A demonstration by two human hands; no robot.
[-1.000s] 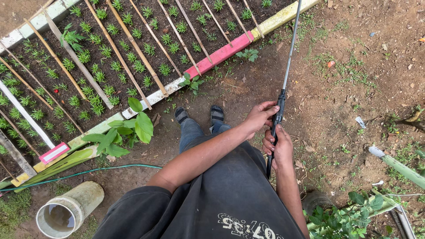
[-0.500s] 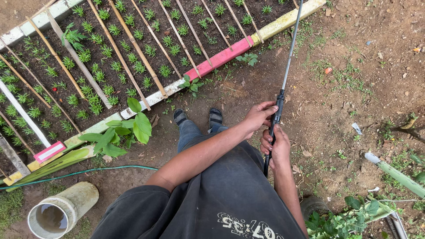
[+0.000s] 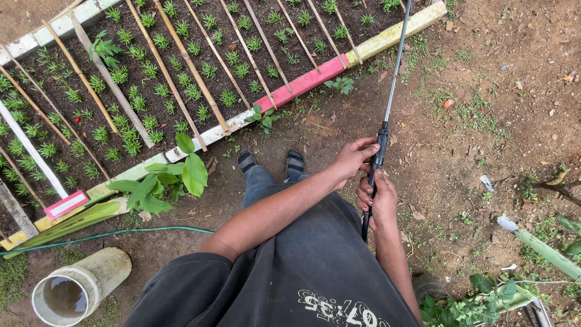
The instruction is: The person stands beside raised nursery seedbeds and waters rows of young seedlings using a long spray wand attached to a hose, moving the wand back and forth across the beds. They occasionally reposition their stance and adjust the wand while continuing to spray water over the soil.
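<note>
I see a long spray wand (image 3: 387, 115) in front of me: a thin grey metal tube that thickens into a black handle at the near end, with a dark hose running down from it past my right wrist. It sits just right of centre, above bare brown dirt (image 3: 484, 151), a little right of my sandalled feet (image 3: 270, 161). Its long axis runs almost straight away from me, leaning slightly to the right, and the far tip passes out of view at the top edge, over the corner of the seedling bed (image 3: 181, 79).

My left hand (image 3: 354, 158) is wrapped around the black handle where it meets the tube, its grip pressed together on it. My right hand (image 3: 378, 203) clasps the lower part of the handle just below, also closed on it.

The bed lies to the left, edged with white, red and yellow boards and crossed by bamboo sticks (image 3: 175, 79) over rows of small green seedlings. A leafy plant (image 3: 169, 178) stands by its edge. A green hose (image 3: 109, 235) crosses the dirt at lower left, near a pale pipe holding water (image 3: 78, 287).
</note>
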